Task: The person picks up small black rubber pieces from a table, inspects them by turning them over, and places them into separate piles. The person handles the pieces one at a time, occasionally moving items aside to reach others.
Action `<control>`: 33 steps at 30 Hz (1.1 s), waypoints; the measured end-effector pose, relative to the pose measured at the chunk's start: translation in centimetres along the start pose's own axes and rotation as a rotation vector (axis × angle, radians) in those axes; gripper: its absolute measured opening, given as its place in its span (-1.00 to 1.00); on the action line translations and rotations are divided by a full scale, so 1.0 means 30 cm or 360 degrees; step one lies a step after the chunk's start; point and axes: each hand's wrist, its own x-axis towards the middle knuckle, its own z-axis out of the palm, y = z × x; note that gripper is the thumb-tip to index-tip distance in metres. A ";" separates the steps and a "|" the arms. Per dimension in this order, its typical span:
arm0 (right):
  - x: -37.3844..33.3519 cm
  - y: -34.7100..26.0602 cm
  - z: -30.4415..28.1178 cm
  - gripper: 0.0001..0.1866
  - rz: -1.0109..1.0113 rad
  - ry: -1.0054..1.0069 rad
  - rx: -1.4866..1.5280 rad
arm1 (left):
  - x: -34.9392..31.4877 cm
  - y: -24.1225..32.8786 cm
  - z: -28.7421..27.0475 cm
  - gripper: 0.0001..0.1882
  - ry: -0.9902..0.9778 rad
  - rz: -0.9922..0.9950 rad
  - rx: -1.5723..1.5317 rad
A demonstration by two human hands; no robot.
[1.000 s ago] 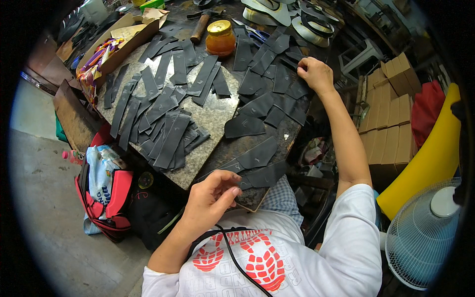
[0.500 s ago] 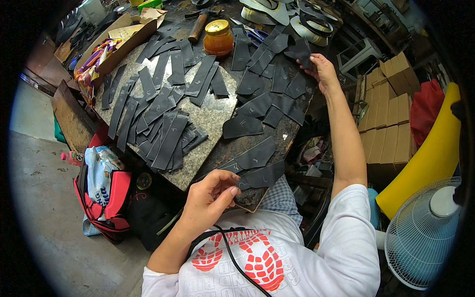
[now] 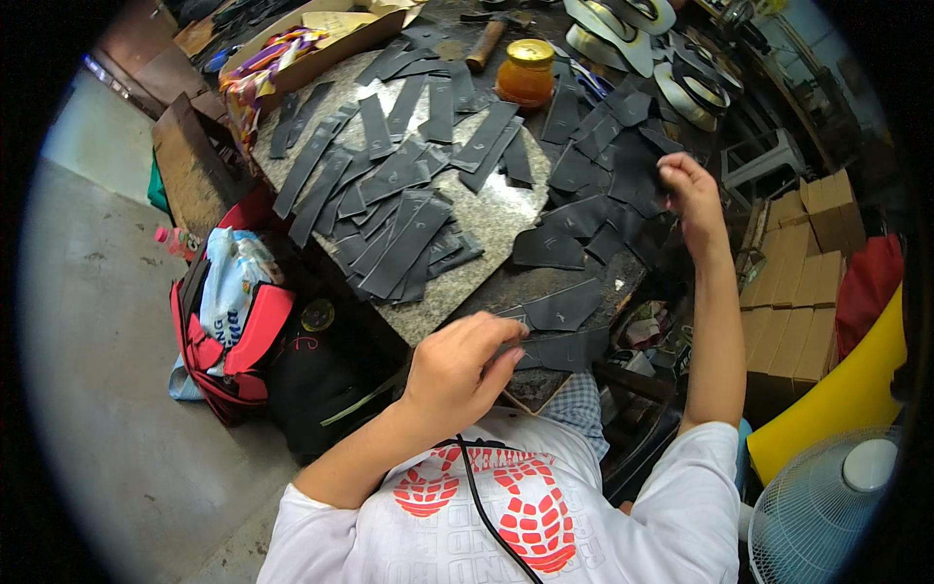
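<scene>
Across the stone slab (image 3: 501, 216), black strips (image 3: 404, 248), pale handwritten marks (image 3: 394, 177), red-printed shirt (image 3: 535, 506)

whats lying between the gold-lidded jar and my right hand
In the head view, flat black pieces, some overlapping, lie on the table between the gold-lidded jar and your right hand.

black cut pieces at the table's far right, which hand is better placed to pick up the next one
Right, most likely: the right hand is close beside those black cut pieces, while the left hand is down by the near corner of the table.
</scene>
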 end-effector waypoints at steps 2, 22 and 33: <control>-0.078 -0.022 0.091 -0.93 0.0102 -0.0197 0.0004 | 0.023 -0.001 -0.003 -0.72 0.0205 0.0216 0.0193; -0.385 -0.077 0.447 -0.83 0.0250 -0.0678 0.0311 | 0.031 -0.049 -0.052 -0.84 0.0296 -0.0268 0.0028; -0.413 -0.039 0.559 -0.80 0.0275 -0.0502 0.0636 | 0.011 -0.029 -0.114 -0.88 0.0259 -0.0224 -0.0202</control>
